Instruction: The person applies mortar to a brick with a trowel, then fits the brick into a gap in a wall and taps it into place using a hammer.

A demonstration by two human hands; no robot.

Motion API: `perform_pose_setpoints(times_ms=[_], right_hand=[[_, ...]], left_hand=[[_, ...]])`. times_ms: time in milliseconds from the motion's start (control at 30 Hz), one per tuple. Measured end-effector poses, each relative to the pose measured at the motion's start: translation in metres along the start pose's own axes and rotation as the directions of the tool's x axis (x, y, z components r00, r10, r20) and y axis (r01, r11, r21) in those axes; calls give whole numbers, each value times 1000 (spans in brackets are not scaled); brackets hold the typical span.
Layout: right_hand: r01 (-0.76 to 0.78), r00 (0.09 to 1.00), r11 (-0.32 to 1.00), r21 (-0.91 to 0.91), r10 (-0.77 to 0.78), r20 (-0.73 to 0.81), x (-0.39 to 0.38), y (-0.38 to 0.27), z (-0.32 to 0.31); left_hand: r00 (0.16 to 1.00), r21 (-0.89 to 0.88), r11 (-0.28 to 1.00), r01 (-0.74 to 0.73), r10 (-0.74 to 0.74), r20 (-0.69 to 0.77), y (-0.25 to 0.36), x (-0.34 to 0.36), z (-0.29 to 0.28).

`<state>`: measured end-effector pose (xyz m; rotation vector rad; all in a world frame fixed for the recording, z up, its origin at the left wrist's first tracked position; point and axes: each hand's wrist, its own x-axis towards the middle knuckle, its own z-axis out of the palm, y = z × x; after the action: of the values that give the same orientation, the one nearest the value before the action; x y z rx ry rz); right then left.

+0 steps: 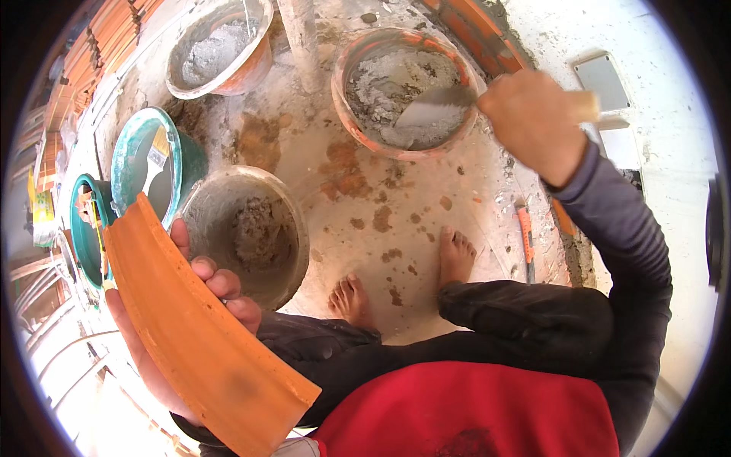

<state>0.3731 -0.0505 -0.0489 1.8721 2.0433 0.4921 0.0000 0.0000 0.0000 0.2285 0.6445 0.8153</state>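
Observation:
A long orange clay tile, slightly curved, is gripped by my left hand. My fingers wrap over its right edge, and the palm is mostly hidden behind it. Farther off, my right hand is closed around the pale wooden handle of a trowel. The trowel blade reaches left over a round orange-rimmed basin, close to the wet grey mortar inside. Whether the blade touches the mortar I cannot tell.
An orange bucket of grey material stands at the far left. Nearer are a green bucket holding a brush, a smaller green bucket and a mortar-stained tub. An orange-handled tool lies beside the white wall. A post rises behind.

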Motion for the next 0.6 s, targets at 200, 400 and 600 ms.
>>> perform_pose_setpoints(times_ms=[200, 400, 600], right_hand=[[9, 997, 1000, 26, -6, -83, -9, 35, -12], [27, 1000, 999, -33, -26, 14, 7, 20, 12], [49, 997, 999, 21, -48, -67, 2, 32, -13]], left_hand=[[999, 37, 999, 36, -37, 37, 4, -2, 1], [999, 31, 999, 12, -13, 48, 4, 0, 4], [1000, 7, 1000, -14, 14, 22, 5, -3, 2]])
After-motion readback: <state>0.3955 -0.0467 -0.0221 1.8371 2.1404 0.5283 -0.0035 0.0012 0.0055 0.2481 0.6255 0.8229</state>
